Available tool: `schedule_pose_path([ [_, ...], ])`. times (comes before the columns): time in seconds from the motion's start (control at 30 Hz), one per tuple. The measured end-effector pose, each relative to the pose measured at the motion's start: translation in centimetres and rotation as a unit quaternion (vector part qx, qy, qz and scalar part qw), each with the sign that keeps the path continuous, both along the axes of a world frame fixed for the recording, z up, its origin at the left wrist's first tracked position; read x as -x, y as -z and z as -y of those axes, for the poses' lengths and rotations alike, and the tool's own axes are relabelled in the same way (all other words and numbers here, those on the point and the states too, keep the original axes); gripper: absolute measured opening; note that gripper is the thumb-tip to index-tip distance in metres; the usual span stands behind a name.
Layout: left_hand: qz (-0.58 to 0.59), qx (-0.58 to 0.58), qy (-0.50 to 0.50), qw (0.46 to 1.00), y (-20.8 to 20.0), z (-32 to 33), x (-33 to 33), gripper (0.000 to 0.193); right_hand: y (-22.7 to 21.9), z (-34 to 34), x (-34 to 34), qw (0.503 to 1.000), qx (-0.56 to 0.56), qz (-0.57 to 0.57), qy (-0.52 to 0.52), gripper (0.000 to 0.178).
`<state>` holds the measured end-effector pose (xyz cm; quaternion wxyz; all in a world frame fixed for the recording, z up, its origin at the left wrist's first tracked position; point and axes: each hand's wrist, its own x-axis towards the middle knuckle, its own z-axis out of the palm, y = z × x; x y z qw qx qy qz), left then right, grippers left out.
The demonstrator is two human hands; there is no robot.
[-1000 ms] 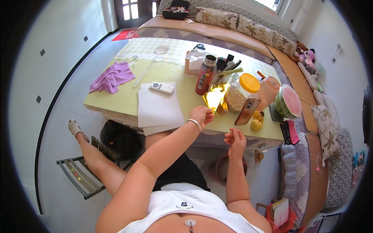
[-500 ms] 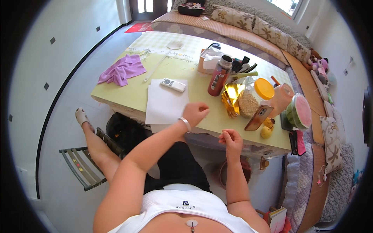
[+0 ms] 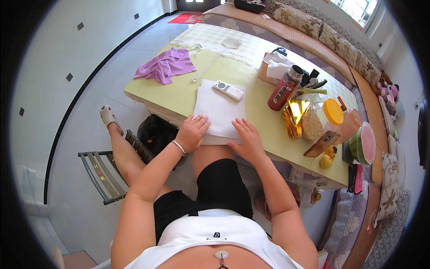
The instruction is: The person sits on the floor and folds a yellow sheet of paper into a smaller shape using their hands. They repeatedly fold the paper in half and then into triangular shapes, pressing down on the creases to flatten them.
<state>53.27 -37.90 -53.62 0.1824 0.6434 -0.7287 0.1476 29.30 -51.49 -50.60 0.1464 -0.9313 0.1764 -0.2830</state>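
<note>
White sheets of paper (image 3: 220, 110) lie at the near edge of the table, one sheet sticking out a little below the other. My left hand (image 3: 192, 132) rests over the left near corner, fingers extended onto the paper. At the right near edge lies my right hand (image 3: 248, 140), its fingers stretched and thumb apart. Neither hand grips anything. A white remote control (image 3: 228, 90) lies across the upper part of the paper, beyond both hands.
A purple cloth (image 3: 168, 66) and a flyswatter (image 3: 231, 43) lie farther left. On the right stand a red bottle (image 3: 284, 89), tissue box (image 3: 267, 69), gold packet (image 3: 293, 117), yellow-lidded jar (image 3: 333, 111), propped phone (image 3: 321, 144), yellow fruit (image 3: 326, 161) and cut watermelon (image 3: 362, 143).
Both hands have come down onto the paper; the right one moved left and forward, its curled fingers now straightened. My view has shifted, so the table sits farther right and higher.
</note>
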Motion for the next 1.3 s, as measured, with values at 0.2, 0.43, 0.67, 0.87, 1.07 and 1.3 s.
schedule_pose_path([
  [0.2, -0.058, 0.041, 0.012, 0.997, -0.6, 0.9, 0.3, 0.037, 1.1, 6.2, -5.3, 0.998, -0.045, 0.010, 0.037, 0.067],
  [0.43, -0.058, 0.083, -0.027, 0.995, -1.1, 0.6, 1.4, 0.025, 1.2, 12.2, -11.7, 0.985, -0.047, -0.100, 0.133, 0.051],
  [0.67, -0.060, 0.062, -0.013, 0.996, -1.9, -0.3, 3.2, 0.023, 1.4, 14.9, -12.3, 0.992, 0.009, -0.110, 0.056, 0.046],
  [0.87, -0.123, 0.041, -0.006, 0.992, -2.6, -0.6, 3.9, 0.022, -1.3, 12.2, -10.1, 0.969, -0.209, -0.073, -0.110, 0.060],
  [1.07, -0.275, 0.018, -0.027, 0.961, -4.0, 0.5, 2.7, 0.017, -1.3, 10.8, -1.3, 0.827, -0.462, -0.037, -0.317, 0.071],
  [1.3, -0.585, -0.040, -0.058, 0.808, -2.0, 3.9, -1.6, 0.031, 3.5, 9.5, -2.2, 0.921, -0.377, 0.085, 0.039, 0.023],
])
